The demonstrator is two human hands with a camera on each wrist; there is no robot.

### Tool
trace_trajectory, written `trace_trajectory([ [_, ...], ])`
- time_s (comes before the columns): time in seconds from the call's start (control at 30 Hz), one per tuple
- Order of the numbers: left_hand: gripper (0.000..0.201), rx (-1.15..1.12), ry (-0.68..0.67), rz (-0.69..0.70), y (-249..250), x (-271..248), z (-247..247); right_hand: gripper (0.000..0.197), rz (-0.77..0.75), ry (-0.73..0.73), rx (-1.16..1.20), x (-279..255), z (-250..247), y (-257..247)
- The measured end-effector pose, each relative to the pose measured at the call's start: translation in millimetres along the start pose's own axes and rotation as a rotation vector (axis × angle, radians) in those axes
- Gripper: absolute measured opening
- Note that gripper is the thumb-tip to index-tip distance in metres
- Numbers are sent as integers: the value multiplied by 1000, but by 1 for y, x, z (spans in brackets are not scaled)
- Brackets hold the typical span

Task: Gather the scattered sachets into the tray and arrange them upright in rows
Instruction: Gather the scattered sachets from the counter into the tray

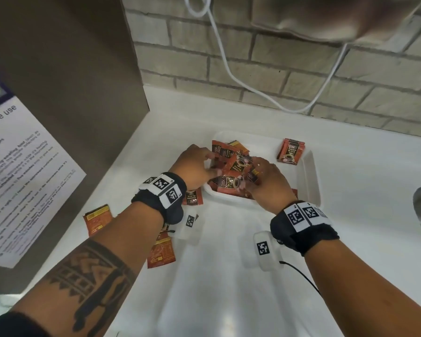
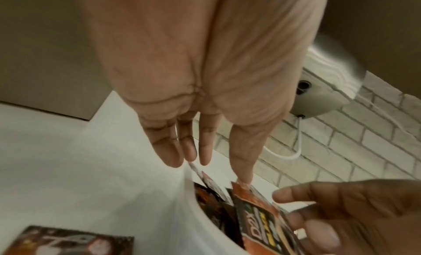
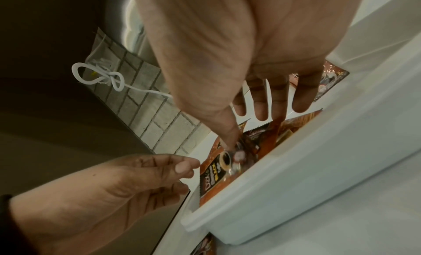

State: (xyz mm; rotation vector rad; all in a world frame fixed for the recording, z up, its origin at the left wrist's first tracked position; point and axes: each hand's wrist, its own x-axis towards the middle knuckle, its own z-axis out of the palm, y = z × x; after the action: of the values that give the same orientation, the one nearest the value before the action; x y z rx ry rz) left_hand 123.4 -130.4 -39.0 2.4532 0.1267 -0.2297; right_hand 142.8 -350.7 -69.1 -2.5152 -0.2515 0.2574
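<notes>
Both hands work in the white tray [image 1: 310, 176] to stand its jumbled sachets [image 1: 231, 166] up. The left hand [image 1: 192, 164] hovers with fingers relaxed, gripping nothing; the right hand [image 1: 265, 177] presses straight fingers onto the heap, steadying it

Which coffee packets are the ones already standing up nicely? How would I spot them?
Find the white tray on the white counter below the brick wall. In its far right corner stands a small bunch of upright sachets, fronts showing a coffee cup. Unlike the jumbled pile under both hands, they stand straight, apart and untouched.
</notes>
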Motion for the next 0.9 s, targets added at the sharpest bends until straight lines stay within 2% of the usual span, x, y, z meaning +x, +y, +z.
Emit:
trace_trajectory([
  [0.1, 43, -18, 64, -56, -20, -4, -12, 60, 19, 15, 4, -2, -2, -3],
  [0.17, 43, 50, 77, -104, -38, -7, -21, 55, 26, 66, 18, -7, -5, -11],
  [0.27, 70, 255, -58, -260, -63, -16, -31, 47, -80, 164, 9, -19, -4, -31],
  [0.37, 107, 388, -243, -343, -81, -27, -33, 33, -326, 192, -63, -28, 6, -56],
  [0.43, 124, 391, -298, -337, -87, -34, -33, 26, -439, 101, -121, -31, 13, -75],
  [0.5, 132, 390, -318, -320, -88, -39, -30, 26, -479, -54, -138, -35, 23, -96],
  [0.57, 130, 400, -310, -297, -88, -43, -24, 32, -469, -195, -203, -38, 41, -113],
  [0.63, 121, 383, -275, -273, -90, -46, -22, 42, -413, -329, -326, -43, 59, -124],
  [0.73, 100, 296, -231, -260, -99, -44, -27, 77, -270, -486, -466, -50, 81, -130],
  [0.8, 86, 251, -207, -260, -103, -45, -31, 98, -175, -505, -446, -52, 92, -130],
  [0.9, 77, 195, -159, -248, -109, -46, -32, 101, -76, -428, -422, -52, 104, -133],
])
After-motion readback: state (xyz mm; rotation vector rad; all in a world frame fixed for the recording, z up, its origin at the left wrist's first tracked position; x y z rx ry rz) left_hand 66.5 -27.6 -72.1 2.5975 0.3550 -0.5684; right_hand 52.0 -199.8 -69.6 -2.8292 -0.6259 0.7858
